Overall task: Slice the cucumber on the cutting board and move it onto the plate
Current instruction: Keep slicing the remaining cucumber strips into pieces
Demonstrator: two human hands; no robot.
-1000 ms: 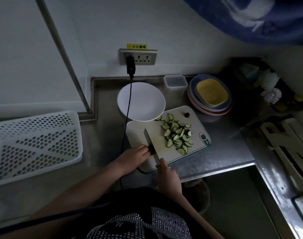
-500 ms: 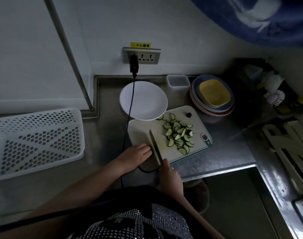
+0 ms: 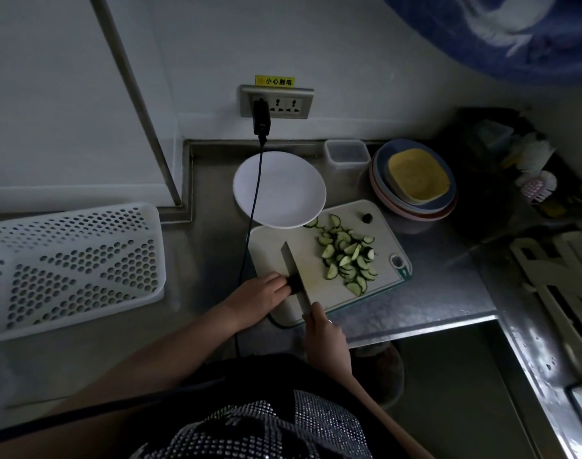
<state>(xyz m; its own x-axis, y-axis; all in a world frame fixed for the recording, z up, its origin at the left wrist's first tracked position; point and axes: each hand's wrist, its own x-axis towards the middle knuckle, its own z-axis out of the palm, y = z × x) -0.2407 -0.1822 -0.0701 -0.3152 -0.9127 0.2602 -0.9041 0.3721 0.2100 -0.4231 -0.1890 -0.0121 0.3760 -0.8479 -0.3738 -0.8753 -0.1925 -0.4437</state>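
A pale cutting board lies on the steel counter. Several green cucumber slices are heaped on its right half. My left hand holds a short dark cucumber end against the board at its near left. My right hand grips the handle of a knife, whose blade stands right beside the cucumber end and points away from me. A white plate sits just behind the board, overlapping its far edge, with nothing on it.
A black cable runs from the wall socket over the plate's left side and down past the board. A white perforated basket stands at the left. Stacked plates with a yellow dish and a small clear box stand behind.
The knife blade has gone down flat-looking and come back up beside the cucumber end; my left hand has stayed on the piece. The view has shifted slightly.
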